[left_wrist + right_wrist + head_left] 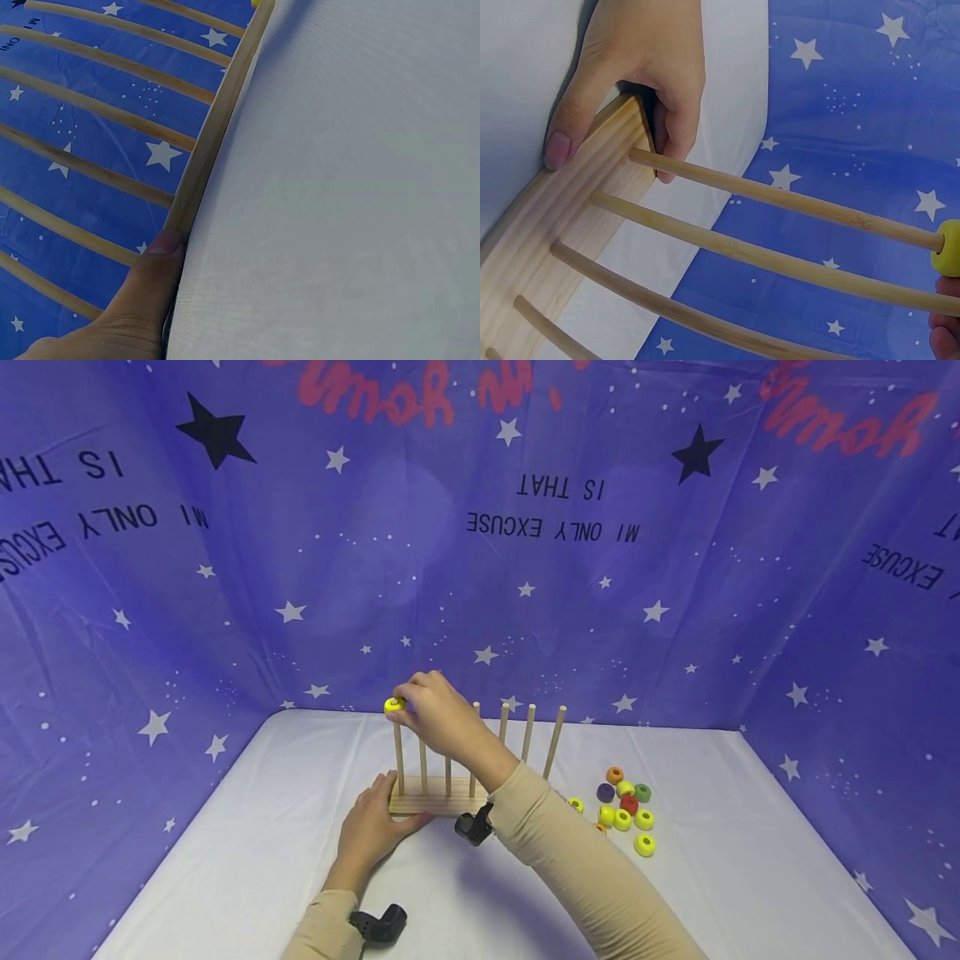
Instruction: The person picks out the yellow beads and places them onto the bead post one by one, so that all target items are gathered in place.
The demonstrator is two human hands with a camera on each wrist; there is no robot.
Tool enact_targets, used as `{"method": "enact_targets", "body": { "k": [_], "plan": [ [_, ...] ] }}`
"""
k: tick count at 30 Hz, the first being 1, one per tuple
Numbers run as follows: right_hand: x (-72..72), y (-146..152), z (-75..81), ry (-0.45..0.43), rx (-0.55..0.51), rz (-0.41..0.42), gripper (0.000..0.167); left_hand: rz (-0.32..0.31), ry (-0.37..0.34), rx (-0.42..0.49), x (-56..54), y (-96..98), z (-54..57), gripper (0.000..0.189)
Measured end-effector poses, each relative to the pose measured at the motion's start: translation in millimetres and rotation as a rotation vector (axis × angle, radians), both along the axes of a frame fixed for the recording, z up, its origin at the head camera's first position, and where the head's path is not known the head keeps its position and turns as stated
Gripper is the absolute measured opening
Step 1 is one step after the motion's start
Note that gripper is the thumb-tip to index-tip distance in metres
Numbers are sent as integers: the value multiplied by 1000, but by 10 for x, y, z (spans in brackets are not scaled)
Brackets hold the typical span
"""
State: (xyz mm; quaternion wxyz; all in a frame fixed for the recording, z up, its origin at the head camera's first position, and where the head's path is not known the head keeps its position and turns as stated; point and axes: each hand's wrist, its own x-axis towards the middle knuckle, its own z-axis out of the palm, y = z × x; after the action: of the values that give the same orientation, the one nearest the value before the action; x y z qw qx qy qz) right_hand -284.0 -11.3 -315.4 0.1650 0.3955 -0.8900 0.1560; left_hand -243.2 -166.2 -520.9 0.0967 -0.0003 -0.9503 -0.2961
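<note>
My right hand (435,710) pinches a yellow bead (393,705) at the top of the leftmost wooden peg (399,760). In the right wrist view the yellow bead (948,249) sits right at the peg's tip, with fingertips (945,319) just below it. The wooden base (431,802) carries a row of several upright pegs. My left hand (375,827) grips the base's left end, thumb along the front edge and fingers round the back, as the right wrist view also shows. In the left wrist view the thumb (146,285) presses the base's edge.
To the right of the base, several loose beads lie on the white cloth (697,893): yellow beads (644,845), a red bead (629,804), a green bead (642,792), a dark blue bead (605,792) and an orange bead (615,774). A starry blue curtain (420,568) stands behind.
</note>
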Motion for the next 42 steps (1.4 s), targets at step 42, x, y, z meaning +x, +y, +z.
{"method": "enact_targets", "body": {
  "k": [42],
  "plan": [
    [-2,194,130,26,-25,-9,37,-4,26,-8,-24,5,-38,101]
  ]
}}
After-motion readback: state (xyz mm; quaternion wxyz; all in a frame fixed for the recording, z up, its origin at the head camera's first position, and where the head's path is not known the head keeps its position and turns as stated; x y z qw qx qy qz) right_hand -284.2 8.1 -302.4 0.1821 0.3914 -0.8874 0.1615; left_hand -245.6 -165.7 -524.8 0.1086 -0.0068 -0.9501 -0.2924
